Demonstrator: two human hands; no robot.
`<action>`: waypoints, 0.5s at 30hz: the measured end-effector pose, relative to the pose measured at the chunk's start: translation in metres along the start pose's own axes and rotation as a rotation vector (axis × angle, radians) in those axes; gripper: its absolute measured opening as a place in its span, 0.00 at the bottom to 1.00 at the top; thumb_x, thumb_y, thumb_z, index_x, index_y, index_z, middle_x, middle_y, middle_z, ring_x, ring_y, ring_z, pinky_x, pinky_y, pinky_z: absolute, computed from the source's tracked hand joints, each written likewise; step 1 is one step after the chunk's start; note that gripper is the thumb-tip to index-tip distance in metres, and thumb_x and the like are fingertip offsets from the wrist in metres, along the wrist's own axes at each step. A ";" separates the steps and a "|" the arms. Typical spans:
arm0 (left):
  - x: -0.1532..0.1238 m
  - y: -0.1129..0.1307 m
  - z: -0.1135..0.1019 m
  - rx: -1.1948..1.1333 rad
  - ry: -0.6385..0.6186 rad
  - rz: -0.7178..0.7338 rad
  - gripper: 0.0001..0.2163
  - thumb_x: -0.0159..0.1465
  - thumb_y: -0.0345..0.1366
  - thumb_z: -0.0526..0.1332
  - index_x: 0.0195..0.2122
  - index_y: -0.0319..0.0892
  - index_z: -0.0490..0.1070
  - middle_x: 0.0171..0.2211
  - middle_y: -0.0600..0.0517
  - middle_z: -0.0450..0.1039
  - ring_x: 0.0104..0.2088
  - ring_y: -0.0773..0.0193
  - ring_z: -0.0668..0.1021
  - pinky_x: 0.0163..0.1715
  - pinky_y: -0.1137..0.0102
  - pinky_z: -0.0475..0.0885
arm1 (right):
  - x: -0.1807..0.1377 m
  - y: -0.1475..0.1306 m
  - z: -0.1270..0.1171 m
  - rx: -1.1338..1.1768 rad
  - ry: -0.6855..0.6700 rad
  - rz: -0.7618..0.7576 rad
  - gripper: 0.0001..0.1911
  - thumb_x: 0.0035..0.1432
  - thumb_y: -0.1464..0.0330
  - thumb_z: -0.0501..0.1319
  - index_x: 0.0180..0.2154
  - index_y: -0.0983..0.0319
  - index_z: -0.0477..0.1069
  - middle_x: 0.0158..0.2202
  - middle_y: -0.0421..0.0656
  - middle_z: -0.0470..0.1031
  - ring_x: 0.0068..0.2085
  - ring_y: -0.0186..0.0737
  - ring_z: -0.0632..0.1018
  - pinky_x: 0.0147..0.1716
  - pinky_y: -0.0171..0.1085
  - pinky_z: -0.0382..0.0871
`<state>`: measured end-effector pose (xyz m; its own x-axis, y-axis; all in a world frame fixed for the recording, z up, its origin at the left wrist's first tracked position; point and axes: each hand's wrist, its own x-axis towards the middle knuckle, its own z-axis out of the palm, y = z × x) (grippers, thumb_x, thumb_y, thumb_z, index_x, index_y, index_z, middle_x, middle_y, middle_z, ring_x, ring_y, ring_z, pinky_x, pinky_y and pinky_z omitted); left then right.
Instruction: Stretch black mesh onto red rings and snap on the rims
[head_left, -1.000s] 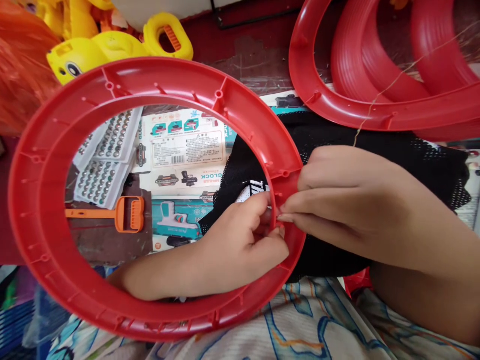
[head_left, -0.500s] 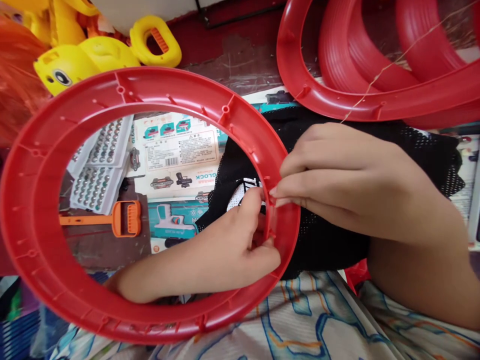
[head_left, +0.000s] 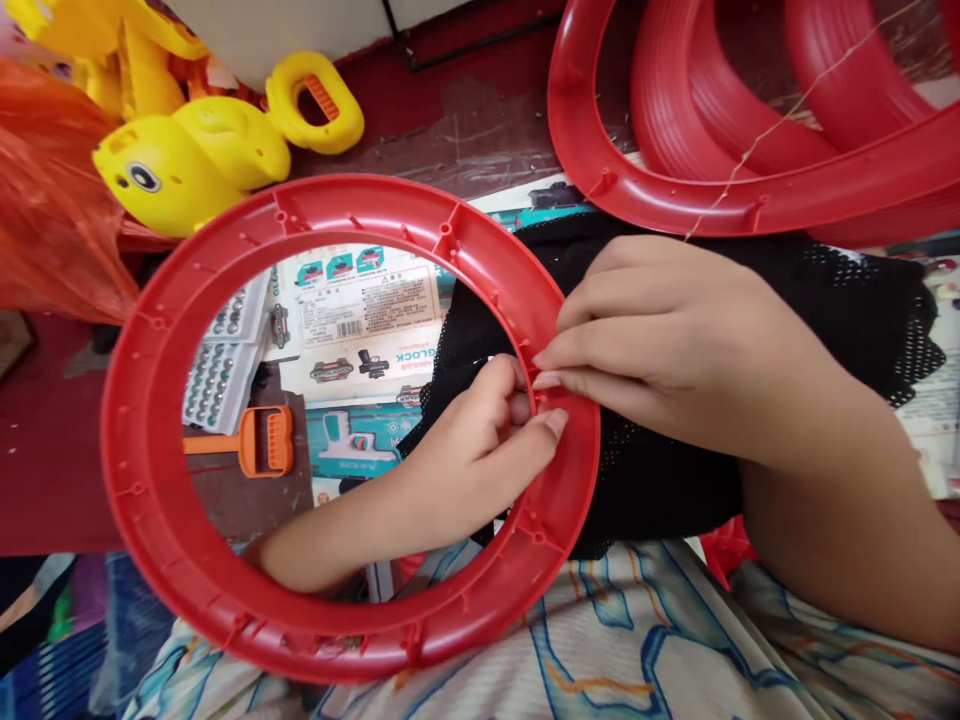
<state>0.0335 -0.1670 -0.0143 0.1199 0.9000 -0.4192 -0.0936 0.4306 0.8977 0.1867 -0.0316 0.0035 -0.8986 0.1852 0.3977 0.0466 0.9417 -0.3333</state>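
A large red plastic ring (head_left: 146, 420), with its hollow ribbed side facing me, is held up above my lap. My left hand (head_left: 480, 430) reaches through its opening and grips the inner edge at the right, thumb on the channel. My right hand (head_left: 660, 340) comes from the right with its fingertips pinched together against the ring's channel, close to the left thumb. Whatever sits between those right fingertips is too small or hidden to make out. Behind both hands lies a black mesh cloth (head_left: 667, 490).
More red rings (head_left: 675, 195) are piled at upper right, a thin strand across them. Yellow toy parts (head_left: 217, 150) and an orange plastic bag (head_left: 52, 200) lie at upper left. Through the opening show printed toy packaging (head_left: 360, 370), gem sheets (head_left: 217, 385) and an orange handle (head_left: 266, 440).
The ring has turned in my hands and its left side has moved rightward. My left thumb has shifted up nearer the right fingertips, which stay pinched at the rim.
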 end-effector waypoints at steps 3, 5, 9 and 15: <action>-0.001 -0.002 -0.005 0.138 0.004 0.010 0.04 0.69 0.35 0.57 0.40 0.44 0.61 0.33 0.57 0.65 0.32 0.69 0.69 0.31 0.74 0.67 | 0.000 0.001 0.001 -0.024 -0.007 0.008 0.16 0.69 0.68 0.55 0.30 0.62 0.76 0.32 0.41 0.76 0.36 0.38 0.73 0.36 0.40 0.68; -0.003 0.001 -0.008 0.192 -0.017 0.002 0.06 0.67 0.32 0.57 0.45 0.44 0.61 0.36 0.56 0.68 0.32 0.68 0.70 0.31 0.73 0.67 | -0.001 0.001 -0.001 -0.033 -0.004 -0.002 0.18 0.70 0.68 0.53 0.30 0.61 0.75 0.32 0.40 0.75 0.36 0.37 0.73 0.36 0.39 0.67; -0.006 0.010 -0.010 0.307 -0.132 -0.068 0.08 0.65 0.30 0.57 0.45 0.44 0.62 0.36 0.55 0.68 0.33 0.66 0.70 0.34 0.70 0.68 | -0.003 -0.001 -0.007 -0.029 -0.007 -0.050 0.18 0.71 0.67 0.52 0.30 0.62 0.74 0.32 0.40 0.73 0.35 0.35 0.73 0.34 0.38 0.67; -0.010 0.016 -0.008 0.385 -0.197 -0.112 0.08 0.65 0.35 0.57 0.45 0.44 0.62 0.34 0.55 0.68 0.31 0.65 0.70 0.31 0.70 0.68 | -0.004 -0.003 -0.010 -0.002 -0.009 -0.060 0.14 0.70 0.69 0.53 0.33 0.62 0.74 0.35 0.40 0.74 0.38 0.35 0.73 0.37 0.38 0.70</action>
<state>0.0228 -0.1686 0.0036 0.2984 0.8030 -0.5159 0.3008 0.4338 0.8493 0.1943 -0.0320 0.0111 -0.9037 0.1255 0.4093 -0.0071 0.9516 -0.3073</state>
